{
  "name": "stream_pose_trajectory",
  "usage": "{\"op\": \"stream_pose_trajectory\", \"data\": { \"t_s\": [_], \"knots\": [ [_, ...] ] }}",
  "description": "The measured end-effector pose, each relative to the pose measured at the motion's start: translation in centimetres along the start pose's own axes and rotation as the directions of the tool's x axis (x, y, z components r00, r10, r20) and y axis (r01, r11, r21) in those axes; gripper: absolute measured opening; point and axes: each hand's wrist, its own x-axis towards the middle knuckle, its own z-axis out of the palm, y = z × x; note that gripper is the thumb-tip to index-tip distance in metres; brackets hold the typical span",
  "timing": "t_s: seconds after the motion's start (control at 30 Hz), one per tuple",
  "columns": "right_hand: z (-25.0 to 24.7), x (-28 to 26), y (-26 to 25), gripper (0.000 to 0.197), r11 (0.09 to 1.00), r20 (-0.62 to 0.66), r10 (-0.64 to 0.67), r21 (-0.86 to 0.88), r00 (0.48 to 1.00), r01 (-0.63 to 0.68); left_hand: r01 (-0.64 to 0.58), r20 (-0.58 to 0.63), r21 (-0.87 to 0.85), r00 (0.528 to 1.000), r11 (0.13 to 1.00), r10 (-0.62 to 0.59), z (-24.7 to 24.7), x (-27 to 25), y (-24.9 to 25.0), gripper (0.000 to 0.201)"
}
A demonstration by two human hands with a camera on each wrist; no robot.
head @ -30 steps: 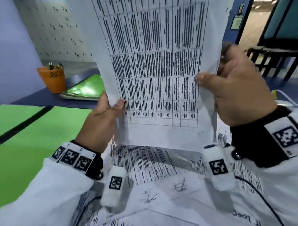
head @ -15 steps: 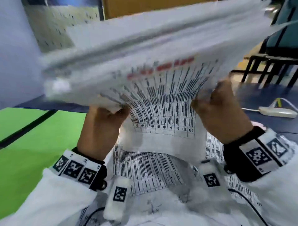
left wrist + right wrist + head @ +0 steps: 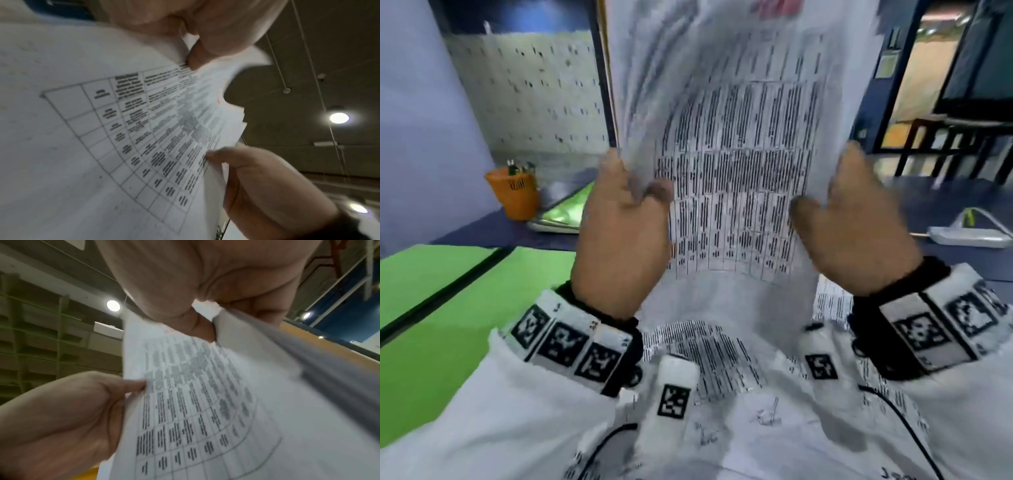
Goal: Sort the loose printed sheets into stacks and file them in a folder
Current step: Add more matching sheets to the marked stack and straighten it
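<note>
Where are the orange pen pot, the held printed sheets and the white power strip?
orange pen pot [image 3: 513, 195]: head view, front wall.
held printed sheets [image 3: 732, 164]: head view, table print.
white power strip [image 3: 967, 237]: head view, top face.

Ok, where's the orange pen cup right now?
In the head view the orange pen cup stands far left on the dark blue desk, against the wall, beside a green folder and left of the left hand.
</note>
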Motion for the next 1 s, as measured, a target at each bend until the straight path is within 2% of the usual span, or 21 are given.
{"op": "stream_pose_trajectory", "data": {
  "t_s": [0.07, 0.13, 0.2, 0.3, 0.37, 0.53, 0.63, 0.77, 0.87, 0.93, 1.0],
  "knots": [
    [0.3, -0.3, -0.1, 0.035, 0.995, -0.020, -0.059, -0.084, 0.998, 0.057, -0.024, 0.038, 0.049, 0.999, 0.998, 0.022, 0.7, 0.6, 1.1, 0.011],
    [0.5, -0.8, -0.7, 0.035, 0.991, -0.049, -0.094, -0.099, 0.994, 0.089, -0.057, 0.029, 0.083, 0.998, 0.995, 0.055, 1.0, 0.7, 1.6, 0.016],
    [0.7, -1.5, -0.9, 0.052, 0.997, -0.069, -0.077, -0.029, 0.995, 0.075, -0.038, 0.026, 0.040, 0.999, 0.998, 0.037, 0.6, 0.8, 1.1, 0.018],
    [1.7, -1.7, -0.3, 0.074, 0.992, 0.063, 0.053, 0.108, 0.997, -0.060, 0.103, 0.028, -0.029, 0.994, 0.994, -0.102, -0.3, 0.4, -1.1, 0.016],
    [2.2, -1.3, 0.7, 0.076, 0.970, 0.110, 0.134, 0.191, 0.985, -0.153, 0.208, 0.044, -0.053, 0.978, 0.977, -0.206, -0.8, 0.1, -2.8, 0.031],
    [3.6, -1.0, 3.4, 0.051, 0.897, 0.126, 0.250, 0.344, 0.960, -0.279, 0.409, 0.127, -0.174, 0.911, 0.896, -0.392, -1.0, -0.4, -5.7, 0.028],
    [4.4, -1.5, 3.7, 0.031, 0.909, 0.093, 0.261, 0.312, 0.961, -0.277, 0.400, 0.149, -0.087, 0.911, 0.913, -0.385, -0.7, -0.7, -6.4, 0.027],
    [4.2, -1.6, 3.3, 0.029, 0.926, 0.056, 0.189, 0.322, 0.980, -0.197, 0.346, 0.096, -0.090, 0.936, 0.934, -0.338, -0.4, -0.4, -6.5, 0.025],
    [3.9, -1.6, 3.3, 0.027, 0.902, 0.130, 0.231, 0.343, 0.964, -0.263, 0.354, 0.106, -0.117, 0.933, 0.928, -0.343, -0.6, -0.3, -6.5, 0.028],
    [3.8, -1.5, 3.6, 0.026, 0.864, 0.190, 0.278, 0.380, 0.942, -0.332, 0.403, 0.147, -0.138, 0.912, 0.905, -0.384, -0.7, -0.6, -6.8, 0.033],
    [3.4, -1.2, 3.8, 0.028, 0.841, 0.191, 0.304, 0.407, 0.933, -0.357, 0.454, 0.191, -0.163, 0.886, 0.876, -0.423, -0.8, -0.9, -7.3, 0.035]
  ]
}}
